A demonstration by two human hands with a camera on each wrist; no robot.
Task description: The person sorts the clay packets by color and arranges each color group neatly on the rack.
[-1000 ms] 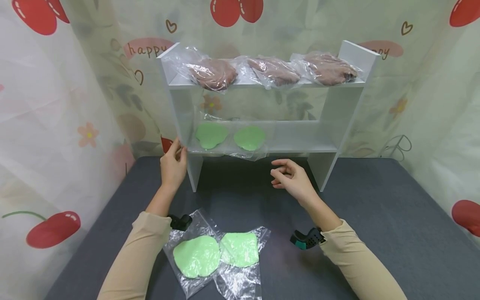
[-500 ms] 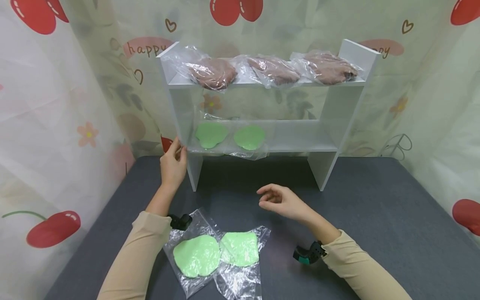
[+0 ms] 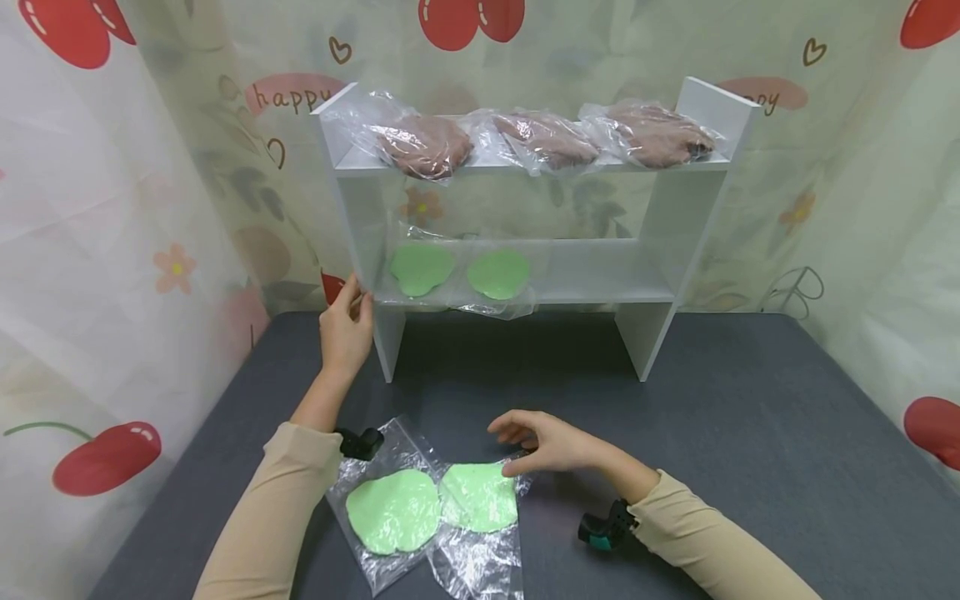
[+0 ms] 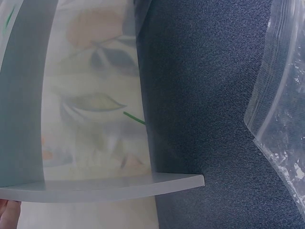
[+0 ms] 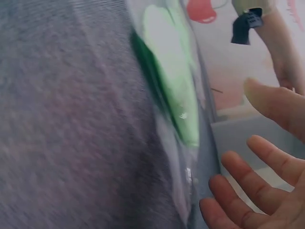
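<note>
My left hand (image 3: 345, 333) touches the outer left side of a white shelf unit (image 3: 600, 287), near its middle board. In the left wrist view only fingertips (image 4: 9, 214) show beside the panel. My right hand (image 3: 551, 443) hovers with parted fingers at the upper right corner of a clear bag holding a flat green piece (image 3: 480, 497). The right wrist view has the thumb and fingers spread, holding nothing, beside the bagged green piece (image 5: 174, 76). A second bagged green piece (image 3: 393, 511) lies to its left on the table, the bags overlapping.
Two more bagged green pieces (image 3: 422, 268) lie on the left part of the middle board. Three bagged brownish lumps (image 3: 551, 140) line the top board. The dark table (image 3: 720, 433) runs back to a printed curtain (image 3: 510, 83); a thin cable (image 3: 795, 287) shows at right.
My right hand has come down and back from in front of the middle board to the right green bag, its fingers spreading. The left hand keeps its place on the shelf unit.
</note>
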